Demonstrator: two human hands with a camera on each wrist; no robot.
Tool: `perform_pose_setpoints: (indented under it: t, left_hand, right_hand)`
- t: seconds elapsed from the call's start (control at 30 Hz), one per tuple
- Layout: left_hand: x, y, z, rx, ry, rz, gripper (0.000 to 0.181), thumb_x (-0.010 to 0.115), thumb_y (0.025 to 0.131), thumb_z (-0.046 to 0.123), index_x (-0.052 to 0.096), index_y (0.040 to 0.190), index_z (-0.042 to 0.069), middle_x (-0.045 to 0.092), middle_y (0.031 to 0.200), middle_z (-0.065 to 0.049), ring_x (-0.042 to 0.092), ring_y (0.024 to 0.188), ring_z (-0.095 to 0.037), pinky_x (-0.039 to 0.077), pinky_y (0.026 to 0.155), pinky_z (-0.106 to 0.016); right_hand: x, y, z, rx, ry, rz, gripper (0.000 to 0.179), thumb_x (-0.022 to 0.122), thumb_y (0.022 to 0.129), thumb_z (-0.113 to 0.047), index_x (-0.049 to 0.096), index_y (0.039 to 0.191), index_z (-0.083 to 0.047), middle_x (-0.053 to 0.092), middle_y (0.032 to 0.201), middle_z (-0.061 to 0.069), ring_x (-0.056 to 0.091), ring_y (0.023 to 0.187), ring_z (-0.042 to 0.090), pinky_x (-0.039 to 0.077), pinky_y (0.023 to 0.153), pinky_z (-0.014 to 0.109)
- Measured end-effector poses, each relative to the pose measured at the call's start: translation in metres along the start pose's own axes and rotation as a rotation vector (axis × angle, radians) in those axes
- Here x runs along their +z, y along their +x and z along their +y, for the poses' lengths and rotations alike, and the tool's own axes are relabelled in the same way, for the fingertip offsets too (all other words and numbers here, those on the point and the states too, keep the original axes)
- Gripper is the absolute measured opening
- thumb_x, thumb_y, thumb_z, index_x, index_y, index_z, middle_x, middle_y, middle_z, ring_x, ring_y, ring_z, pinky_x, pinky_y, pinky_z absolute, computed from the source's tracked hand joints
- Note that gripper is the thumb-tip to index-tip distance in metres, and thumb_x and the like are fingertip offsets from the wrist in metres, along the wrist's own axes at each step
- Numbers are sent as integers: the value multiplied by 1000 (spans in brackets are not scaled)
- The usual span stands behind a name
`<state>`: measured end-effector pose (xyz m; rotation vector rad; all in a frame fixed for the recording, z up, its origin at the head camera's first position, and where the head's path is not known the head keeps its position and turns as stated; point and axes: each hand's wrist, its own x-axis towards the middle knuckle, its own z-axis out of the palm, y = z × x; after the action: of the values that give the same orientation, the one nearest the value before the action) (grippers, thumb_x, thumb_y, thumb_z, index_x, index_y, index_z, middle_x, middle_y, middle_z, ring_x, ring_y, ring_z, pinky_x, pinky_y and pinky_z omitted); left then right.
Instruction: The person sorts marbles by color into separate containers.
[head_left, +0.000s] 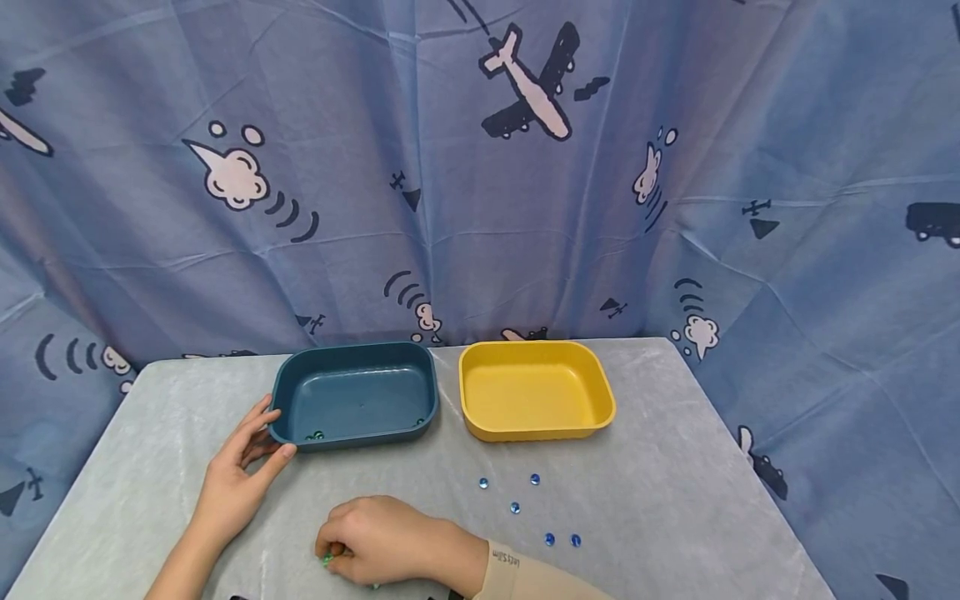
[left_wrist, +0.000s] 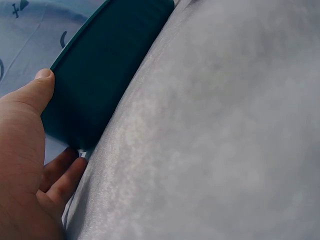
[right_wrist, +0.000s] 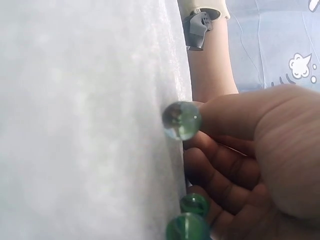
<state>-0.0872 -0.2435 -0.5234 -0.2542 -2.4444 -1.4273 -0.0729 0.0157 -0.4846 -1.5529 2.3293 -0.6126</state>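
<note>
My left hand (head_left: 236, 479) holds the near left corner of a dark teal plastic tray (head_left: 360, 440), thumb on the front rim and fingers round the side. In the left wrist view the thumb (left_wrist: 42, 87) lies on the rim of that tray (left_wrist: 95, 75). A few green marbles (head_left: 318, 435) lie inside it. Lower down, close over the tabletop, my right hand (head_left: 386, 537) pinches a clear green marble (right_wrist: 181, 120) at its thumb tip. Two more green marbles (right_wrist: 187, 227) lie near its curled fingers in the right wrist view.
A yellow tray (head_left: 536, 434) stands right of the teal one near the far edge. Several blue marbles (head_left: 515, 507) are scattered in front of it. A pale cloth (head_left: 675, 483) covers the table, and a blue patterned curtain (head_left: 360, 167) hangs behind.
</note>
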Motion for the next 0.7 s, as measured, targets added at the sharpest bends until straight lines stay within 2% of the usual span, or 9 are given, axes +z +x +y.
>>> perform_pose_setpoints:
  t: [0.37, 0.53, 0.7]
  left_hand:
    - [0, 0, 1, 1, -6, 2, 61, 79, 102, 4, 57, 158, 12, 38, 174, -14, 55, 127, 8, 51, 96, -7]
    - [0, 0, 2, 0, -6, 0, 60, 78, 103, 4, 57, 159, 11, 38, 174, -14, 55, 127, 7, 52, 96, -7]
    - [0, 0, 1, 1, -6, 0, 60, 78, 103, 4, 57, 158, 10, 38, 174, -14, 56, 127, 5, 52, 95, -7]
  right_hand:
    - [0, 1, 1, 0, -1, -6, 8, 77, 105, -20, 81, 112, -21, 65, 95, -19, 49, 82, -18, 42, 77, -2]
    - [-1, 1, 1, -7, 20, -1, 8, 75, 106, -20, 80, 112, -21, 69, 98, -19, 50, 84, -19, 42, 80, -2]
    - [-4, 1, 2, 14, 66, 5, 9, 73, 107, -21, 79, 114, -22, 65, 95, -21, 50, 81, -19, 43, 77, -1]
